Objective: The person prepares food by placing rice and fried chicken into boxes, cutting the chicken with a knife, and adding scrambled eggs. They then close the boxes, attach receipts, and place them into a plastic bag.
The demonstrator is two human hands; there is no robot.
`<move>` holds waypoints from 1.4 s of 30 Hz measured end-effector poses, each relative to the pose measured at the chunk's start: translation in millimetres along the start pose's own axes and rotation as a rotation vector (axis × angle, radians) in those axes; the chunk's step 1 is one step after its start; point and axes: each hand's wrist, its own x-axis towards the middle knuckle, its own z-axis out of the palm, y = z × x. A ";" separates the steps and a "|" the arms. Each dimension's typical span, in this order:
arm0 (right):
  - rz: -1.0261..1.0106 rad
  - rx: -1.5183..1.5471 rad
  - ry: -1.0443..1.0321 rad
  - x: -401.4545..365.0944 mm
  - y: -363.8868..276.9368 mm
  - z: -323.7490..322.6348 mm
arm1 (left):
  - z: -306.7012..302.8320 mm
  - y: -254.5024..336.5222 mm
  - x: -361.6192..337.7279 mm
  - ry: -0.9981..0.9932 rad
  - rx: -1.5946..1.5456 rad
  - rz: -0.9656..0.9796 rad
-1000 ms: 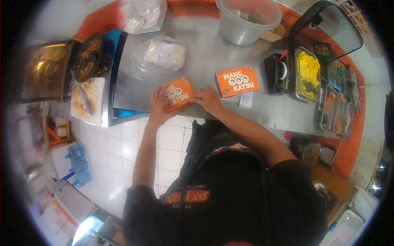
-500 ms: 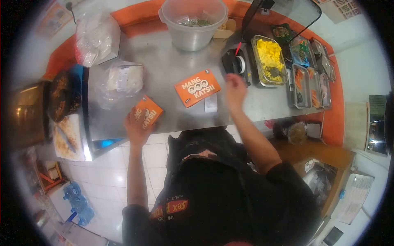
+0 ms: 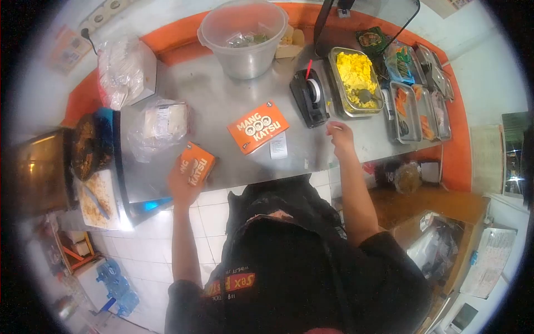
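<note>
My left hand (image 3: 186, 185) grips the left side of a small orange "Mang Katsu" box (image 3: 200, 164) near the counter's front edge. Fingers of my right hand (image 3: 342, 140) are pinched together just in front of a black tape dispenser (image 3: 309, 100); whatever is between them, if anything, is too small to make out. The dispenser carries a white roll and has a red stick-like thing at its back. Between my hands lies a second, larger-looking orange box (image 3: 258, 127), with a printed paper slip (image 3: 278, 146) partly under its lower right side.
Behind the boxes stands a translucent tub (image 3: 243, 58). To the right are a glass tray of yellow food (image 3: 356, 83) and several metal trays (image 3: 405, 111). A plastic-wrapped pack (image 3: 164, 122) sits at left, beyond it a cutting board with a knife (image 3: 95, 200).
My right hand has moved right and toward me, off the tape dispenser, which now shows fully. My left hand stays on the small box. The whole view has shifted slightly.
</note>
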 end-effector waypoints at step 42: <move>-0.391 -0.313 -0.102 -103.3 35.5 112.8 | -41.0 122.5 50.3 0.134 -0.426 -0.213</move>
